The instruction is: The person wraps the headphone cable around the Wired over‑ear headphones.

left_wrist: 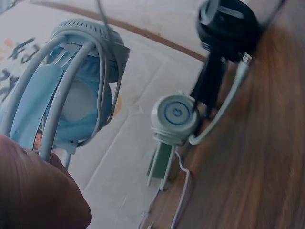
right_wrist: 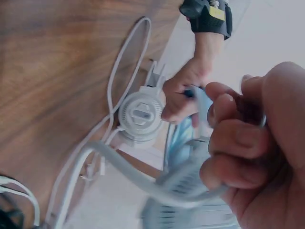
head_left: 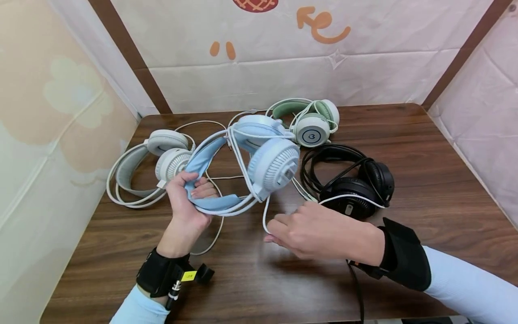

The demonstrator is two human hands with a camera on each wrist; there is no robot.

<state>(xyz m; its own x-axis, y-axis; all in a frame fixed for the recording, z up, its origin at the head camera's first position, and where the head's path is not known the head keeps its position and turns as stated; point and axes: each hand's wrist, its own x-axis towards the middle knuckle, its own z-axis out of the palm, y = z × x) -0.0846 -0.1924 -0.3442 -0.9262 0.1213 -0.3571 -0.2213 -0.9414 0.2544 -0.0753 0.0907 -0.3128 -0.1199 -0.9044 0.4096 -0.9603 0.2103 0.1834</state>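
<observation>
My left hand (head_left: 189,200) grips the padded headband of the light blue headphones (head_left: 275,164), which it holds up over the table. A white cable is wrapped around their headband and ear cups. Below the ear cups, my right hand (head_left: 311,229) pinches a white cable (head_left: 265,216) hanging from these headphones. In the right wrist view the curled fingers (right_wrist: 238,138) show close up with the cable (right_wrist: 138,183) looping out from under them. The left wrist view shows the blue headband (left_wrist: 35,109) rising from the left hand.
White-grey headphones (head_left: 131,175) lie at the left of the brown wooden table (head_left: 437,180). Green and white headphones (head_left: 311,128) sit at the back. Black headphones (head_left: 352,198) lie at the right, a white cable across them. More white cable (head_left: 214,238) loops near the left hand.
</observation>
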